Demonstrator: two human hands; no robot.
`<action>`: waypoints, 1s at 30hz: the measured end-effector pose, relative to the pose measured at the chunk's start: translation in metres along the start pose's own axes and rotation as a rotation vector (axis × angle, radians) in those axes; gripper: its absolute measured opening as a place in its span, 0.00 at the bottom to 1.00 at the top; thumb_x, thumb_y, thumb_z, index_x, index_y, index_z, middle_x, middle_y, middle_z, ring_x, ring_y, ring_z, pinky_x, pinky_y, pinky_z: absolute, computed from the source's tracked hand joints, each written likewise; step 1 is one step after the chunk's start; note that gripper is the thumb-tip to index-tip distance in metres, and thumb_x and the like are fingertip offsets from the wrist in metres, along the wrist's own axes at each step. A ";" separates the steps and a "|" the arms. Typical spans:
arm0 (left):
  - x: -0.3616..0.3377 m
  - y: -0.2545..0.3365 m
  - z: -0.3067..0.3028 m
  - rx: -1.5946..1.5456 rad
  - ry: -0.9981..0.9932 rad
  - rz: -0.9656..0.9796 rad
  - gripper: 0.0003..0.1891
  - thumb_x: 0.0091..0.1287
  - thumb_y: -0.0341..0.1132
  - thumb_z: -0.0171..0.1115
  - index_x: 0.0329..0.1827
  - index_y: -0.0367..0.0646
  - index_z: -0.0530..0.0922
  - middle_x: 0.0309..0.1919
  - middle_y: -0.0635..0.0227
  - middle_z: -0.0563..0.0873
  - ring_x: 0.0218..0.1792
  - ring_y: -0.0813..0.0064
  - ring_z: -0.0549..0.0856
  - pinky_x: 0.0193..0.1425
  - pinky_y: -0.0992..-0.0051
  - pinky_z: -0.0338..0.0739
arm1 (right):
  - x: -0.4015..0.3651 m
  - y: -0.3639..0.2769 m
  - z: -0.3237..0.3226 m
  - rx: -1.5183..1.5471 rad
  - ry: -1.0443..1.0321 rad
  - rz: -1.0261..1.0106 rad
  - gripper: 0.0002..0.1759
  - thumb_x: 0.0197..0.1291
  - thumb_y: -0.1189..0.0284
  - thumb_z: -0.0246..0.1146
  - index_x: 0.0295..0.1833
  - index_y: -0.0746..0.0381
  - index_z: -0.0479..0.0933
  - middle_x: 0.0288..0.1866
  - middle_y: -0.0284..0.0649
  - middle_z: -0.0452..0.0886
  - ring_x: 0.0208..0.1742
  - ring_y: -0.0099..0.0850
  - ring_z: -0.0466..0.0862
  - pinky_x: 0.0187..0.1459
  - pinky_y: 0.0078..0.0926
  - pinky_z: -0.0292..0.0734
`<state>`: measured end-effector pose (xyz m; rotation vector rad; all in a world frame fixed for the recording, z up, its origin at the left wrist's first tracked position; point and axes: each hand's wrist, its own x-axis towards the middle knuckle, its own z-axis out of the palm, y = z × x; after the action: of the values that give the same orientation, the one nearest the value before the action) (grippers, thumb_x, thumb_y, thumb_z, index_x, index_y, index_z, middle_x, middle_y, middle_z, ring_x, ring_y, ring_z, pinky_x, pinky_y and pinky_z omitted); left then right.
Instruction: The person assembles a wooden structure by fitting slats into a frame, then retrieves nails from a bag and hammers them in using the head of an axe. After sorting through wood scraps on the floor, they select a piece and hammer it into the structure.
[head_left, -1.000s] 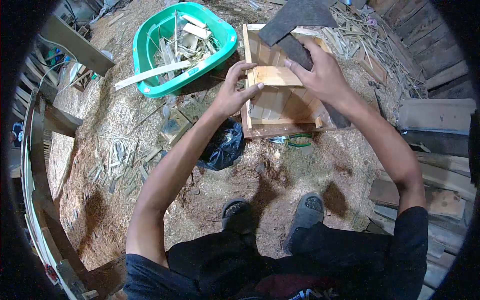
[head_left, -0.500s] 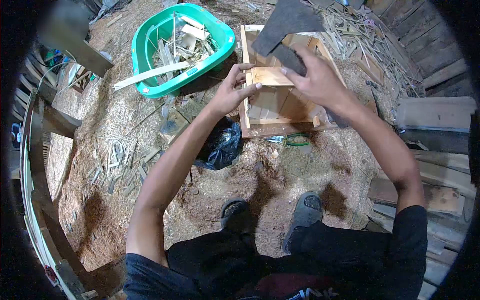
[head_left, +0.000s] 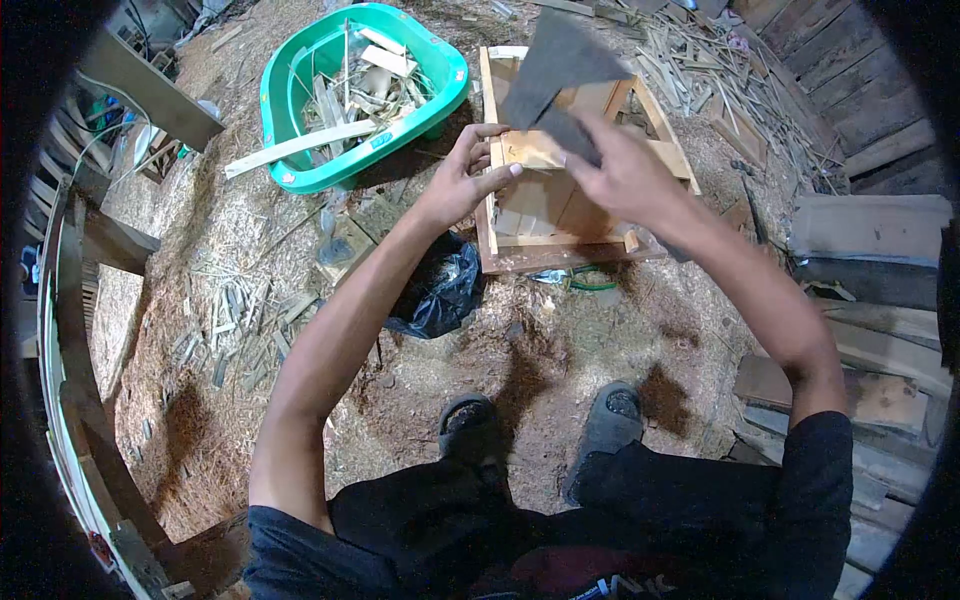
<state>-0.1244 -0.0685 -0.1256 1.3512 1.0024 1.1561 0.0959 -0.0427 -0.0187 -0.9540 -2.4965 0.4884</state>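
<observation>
In the head view, my right hand [head_left: 632, 175] is closed around a dark grey sheet of sandpaper [head_left: 562, 62], blurred by motion. Part of the sheet sticks out loose past my fingers. It lies over the pale crosspiece [head_left: 526, 150] of a wooden frame [head_left: 572, 240]; whether it presses on the wood is hard to see. My left hand [head_left: 462, 182] grips the left end of that crosspiece, thumb on the near side and fingers on the far side. Panels inside the frame show below the crosspiece.
A green plastic tub [head_left: 375, 150] of wood scraps stands left of the frame, a long slat across its rim. Close by is a black plastic bag [head_left: 445, 295]. Wood offcuts [head_left: 700, 75] lie behind on the right, stacked boards [head_left: 870, 400] at right. Shavings cover the ground.
The sandpaper and my right hand have shifted slightly, and the loose part of the sheet has swung and tilted left. My left hand keeps its hold on the crosspiece.
</observation>
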 end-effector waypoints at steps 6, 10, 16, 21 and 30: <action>-0.002 0.000 0.002 -0.058 -0.011 0.014 0.28 0.67 0.35 0.63 0.64 0.43 0.59 0.54 0.59 0.79 0.55 0.71 0.77 0.56 0.67 0.74 | 0.002 0.000 0.000 -0.011 -0.095 0.015 0.24 0.60 0.70 0.62 0.59 0.67 0.68 0.45 0.61 0.80 0.48 0.56 0.81 0.51 0.47 0.76; -0.001 -0.001 0.000 -0.030 0.002 0.006 0.28 0.67 0.35 0.63 0.64 0.44 0.59 0.54 0.60 0.79 0.55 0.71 0.77 0.56 0.68 0.74 | 0.009 -0.005 -0.008 0.034 0.037 0.038 0.25 0.59 0.69 0.62 0.60 0.67 0.68 0.46 0.61 0.81 0.50 0.55 0.81 0.53 0.45 0.76; -0.002 -0.001 -0.001 -0.054 -0.023 0.010 0.28 0.67 0.34 0.63 0.65 0.44 0.59 0.56 0.59 0.78 0.56 0.69 0.77 0.59 0.67 0.73 | 0.007 0.003 0.000 -0.029 -0.103 -0.054 0.23 0.59 0.70 0.62 0.59 0.64 0.68 0.42 0.61 0.81 0.48 0.54 0.82 0.50 0.46 0.76; -0.002 -0.002 0.001 -0.073 -0.011 -0.008 0.28 0.67 0.33 0.63 0.66 0.43 0.58 0.57 0.58 0.77 0.57 0.68 0.76 0.61 0.66 0.72 | 0.013 -0.004 -0.003 -0.055 -0.101 -0.058 0.21 0.59 0.69 0.62 0.57 0.63 0.68 0.43 0.60 0.80 0.48 0.56 0.80 0.49 0.49 0.75; -0.005 0.005 0.005 -0.096 0.002 -0.028 0.33 0.66 0.32 0.63 0.69 0.43 0.55 0.57 0.58 0.77 0.58 0.68 0.76 0.62 0.66 0.72 | 0.006 0.004 0.011 -0.138 -0.195 0.031 0.20 0.60 0.70 0.61 0.56 0.66 0.68 0.44 0.59 0.80 0.47 0.55 0.81 0.48 0.48 0.76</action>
<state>-0.1206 -0.0743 -0.1210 1.2565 0.9527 1.1700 0.0883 -0.0382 -0.0285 -1.0429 -2.7245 0.4423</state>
